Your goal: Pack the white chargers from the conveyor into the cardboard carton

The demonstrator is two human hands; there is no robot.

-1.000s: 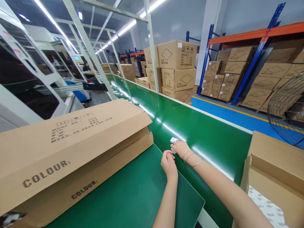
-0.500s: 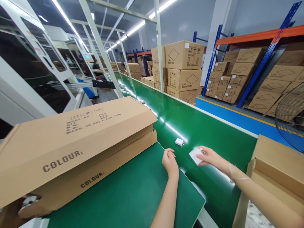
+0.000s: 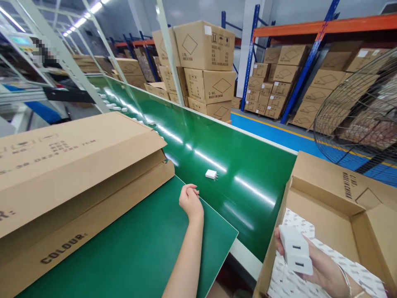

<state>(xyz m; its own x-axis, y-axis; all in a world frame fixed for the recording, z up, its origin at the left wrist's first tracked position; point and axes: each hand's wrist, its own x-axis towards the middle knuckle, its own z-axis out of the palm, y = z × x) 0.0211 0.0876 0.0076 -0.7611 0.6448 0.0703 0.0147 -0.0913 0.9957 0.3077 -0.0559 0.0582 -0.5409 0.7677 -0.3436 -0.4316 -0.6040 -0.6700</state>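
My left hand (image 3: 190,201) rests at the edge of the green table board (image 3: 133,244), its fingers curled; whether anything is inside them is hidden. Over the open carton (image 3: 322,198) on the right, my right hand (image 3: 319,260) holds white USB chargers (image 3: 296,250), with two port slots showing. Below that hand, the carton contains white packing with many small pieces or slots. One white charger (image 3: 211,174) with metal prongs lies by itself on the green conveyor belt (image 3: 245,186), beyond my left hand.
A large carton marked COLOUR (image 3: 93,165) covers the left of the board. More white pieces (image 3: 116,107) lie far up the belt. Stacked cartons (image 3: 209,82), a wire fan (image 3: 356,111) and loaded racks (image 3: 322,29) stand beyond.
The view has turned to the right. My right hand has moved from above the belt to over the open carton, with white chargers in it. My left hand stays curled at the board's edge.
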